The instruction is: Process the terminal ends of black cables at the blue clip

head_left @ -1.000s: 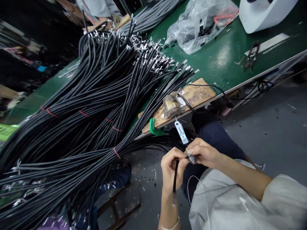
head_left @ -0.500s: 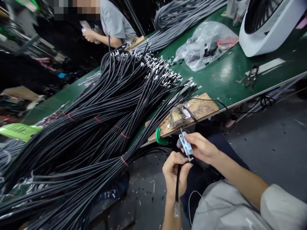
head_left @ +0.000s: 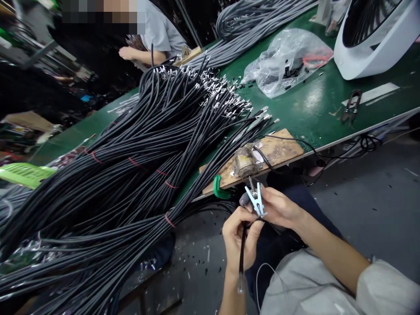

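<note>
My left hand (head_left: 239,236) grips a single black cable (head_left: 242,258) near its top end; the cable hangs down past my wrist. My right hand (head_left: 278,208) holds a small light-blue clip tool (head_left: 257,200) whose jaws sit at the cable's tip. Both hands hover below the table edge, just under a small motor-like device (head_left: 244,161) fixed on a wooden board (head_left: 278,148). A large pile of black cables (head_left: 138,157) with metal terminals, tied by red bands, covers the green table (head_left: 305,105) to my left.
A green clamp (head_left: 217,189) holds the board to the table edge. A clear plastic bag (head_left: 288,59), a white fan housing (head_left: 377,39), small scissors (head_left: 351,103) and grey cable bundles (head_left: 249,22) lie further back. Another person (head_left: 154,39) works at the far side.
The view has tilted up. My right hand picked up the blue clip tool hanging under the board and brought it to the cable's tip; the clip now shows its jaws spread.
</note>
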A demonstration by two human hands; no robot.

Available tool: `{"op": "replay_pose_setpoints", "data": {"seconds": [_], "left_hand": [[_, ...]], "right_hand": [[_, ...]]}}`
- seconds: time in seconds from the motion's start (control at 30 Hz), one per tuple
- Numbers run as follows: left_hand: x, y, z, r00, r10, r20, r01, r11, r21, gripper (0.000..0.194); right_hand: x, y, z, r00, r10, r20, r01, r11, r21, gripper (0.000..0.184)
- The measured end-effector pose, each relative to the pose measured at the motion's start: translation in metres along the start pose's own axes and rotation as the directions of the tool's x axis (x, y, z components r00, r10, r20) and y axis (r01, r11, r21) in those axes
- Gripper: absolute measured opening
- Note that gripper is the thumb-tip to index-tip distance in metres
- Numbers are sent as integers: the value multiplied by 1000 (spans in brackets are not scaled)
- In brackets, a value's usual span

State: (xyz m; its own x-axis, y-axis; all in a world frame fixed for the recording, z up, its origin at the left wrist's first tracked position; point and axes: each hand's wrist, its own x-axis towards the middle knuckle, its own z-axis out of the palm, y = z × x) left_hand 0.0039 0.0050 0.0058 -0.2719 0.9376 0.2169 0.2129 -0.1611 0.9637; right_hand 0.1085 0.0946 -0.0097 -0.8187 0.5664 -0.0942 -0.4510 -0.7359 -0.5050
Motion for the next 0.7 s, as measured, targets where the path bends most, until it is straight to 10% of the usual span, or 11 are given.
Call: {"op": "replay_pose_setpoints", "data": {"seconds": [0.3,0.43,0.57,0.7], "left_hand": [[-11,1,-6,997,54,49,-54,999,-6,11],[-14,6,-9,957,-181,228,178,983,35,25],[-11,10,-7,790,-522,321,413,841,349,12],[-18,9,-5,843,-448,297,359,881,309,10]], "right_hand": [[-21,-2,-32,955,-214,-207,136,932,-337,41],[-59,-4,-19,829,-557,-48,313,533,-787,28],[-77,8,9,740,-561,372,463,24,-886,16],[-68,21,13,731,-639,242,413,132,-901,5]]}}
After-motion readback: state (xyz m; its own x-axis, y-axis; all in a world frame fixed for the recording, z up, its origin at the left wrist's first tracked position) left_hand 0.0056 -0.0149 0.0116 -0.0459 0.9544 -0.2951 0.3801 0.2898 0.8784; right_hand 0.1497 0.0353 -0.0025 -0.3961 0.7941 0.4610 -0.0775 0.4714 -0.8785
